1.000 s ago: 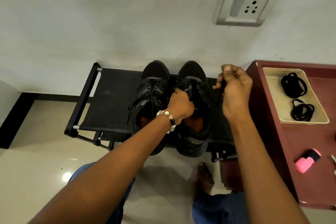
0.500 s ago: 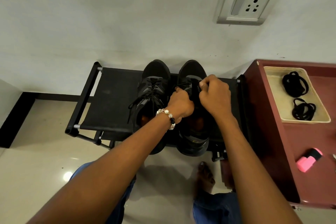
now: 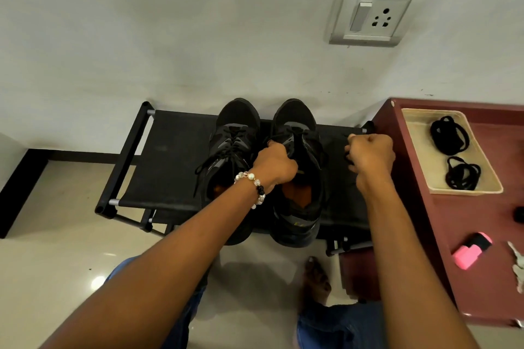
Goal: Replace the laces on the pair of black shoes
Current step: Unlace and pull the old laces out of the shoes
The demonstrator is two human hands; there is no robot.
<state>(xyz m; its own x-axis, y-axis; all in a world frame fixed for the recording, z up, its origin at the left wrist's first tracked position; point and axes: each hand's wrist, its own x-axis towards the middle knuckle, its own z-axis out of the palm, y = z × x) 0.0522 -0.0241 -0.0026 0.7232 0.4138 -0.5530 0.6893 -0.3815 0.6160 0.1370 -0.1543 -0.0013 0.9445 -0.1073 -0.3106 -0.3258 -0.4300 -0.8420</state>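
Fabric rack [image 3: 175, 156], matte blk shoes [image 3: 297, 167]

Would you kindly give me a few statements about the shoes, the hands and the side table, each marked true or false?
1. Both black shoes stand side by side on the black rack. True.
2. The left hand grips the right-side shoe at its tongue. True.
3. The right hand lies flat and open on the red table. False: it is a closed fist over the rack, pulling a black lace.
4. The beige tray holds two bundles of black laces. True.
5. The pink highlighter lies inside the tray. False: it lies on the table, nearer the person.
6. The bead bracelet is on the right wrist. False: it is on the left wrist.
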